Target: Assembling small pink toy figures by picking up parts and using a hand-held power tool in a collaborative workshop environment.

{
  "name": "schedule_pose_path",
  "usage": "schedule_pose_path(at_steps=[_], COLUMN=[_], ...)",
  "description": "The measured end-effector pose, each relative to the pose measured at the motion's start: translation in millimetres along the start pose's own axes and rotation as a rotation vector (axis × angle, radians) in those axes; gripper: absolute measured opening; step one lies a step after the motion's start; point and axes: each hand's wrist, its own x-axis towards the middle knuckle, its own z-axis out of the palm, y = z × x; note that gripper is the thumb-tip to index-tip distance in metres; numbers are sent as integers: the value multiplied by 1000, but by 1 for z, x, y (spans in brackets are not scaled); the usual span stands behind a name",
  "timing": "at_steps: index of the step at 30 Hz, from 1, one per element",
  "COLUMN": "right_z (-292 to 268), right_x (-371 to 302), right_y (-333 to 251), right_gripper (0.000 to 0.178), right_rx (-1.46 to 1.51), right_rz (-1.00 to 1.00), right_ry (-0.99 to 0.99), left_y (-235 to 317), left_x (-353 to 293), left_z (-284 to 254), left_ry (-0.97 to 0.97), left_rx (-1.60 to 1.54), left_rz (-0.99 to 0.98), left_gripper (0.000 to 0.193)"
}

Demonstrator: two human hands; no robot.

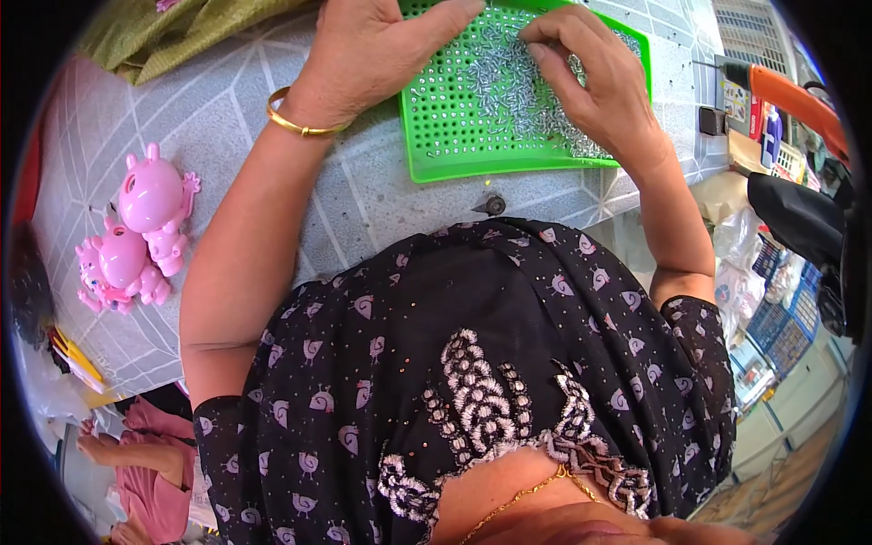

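Observation:
A bright green tray (490, 167) with rows of small holes lies on the table in front of me. Loose silver screws (509, 86) are heaped across its middle and right, and bright screw heads sit in many holes on the left. My left hand (377, 54) is at the tray's left side, its thumb stretched over the tray; the other fingers run out of the picture at the top. Over the screws, my right hand (595, 82) has curled fingers, with thumb and forefinger tips close together. Anything between those tips is too small to make out.
Pink animal-shaped toy parts (150, 200) stand on the grey patterned table (345, 209) at the left. A small dark cone-shaped piece (493, 204) lies before the tray. Green cloth (173, 36) covers the far left corner. Another person (150, 463) sits at lower left. Blue baskets (786, 318) stand at right.

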Motion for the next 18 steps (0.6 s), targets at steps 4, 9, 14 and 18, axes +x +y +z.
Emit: schedule_pose_path(at_steps=[4,9,14,18], right_z=[10,17,25,24], right_x=[-9,-14,-11,-17], right_y=[-5,-2,-24,-29], right_gripper=[12,14,18,21], right_rx=[85,97,36,201], right_rz=[70,33,-142,-174], right_ry=[-7,-3,-2,-166], left_y=[-1,-2,-41,-36], left_x=[1,1,8,-1], left_z=[0,1,12,5], left_ry=[-13,-19,3,-27], left_rx=[5,-63,-550,108], left_rz=[7,-13,478,-65], left_gripper=[29,29,29,15])
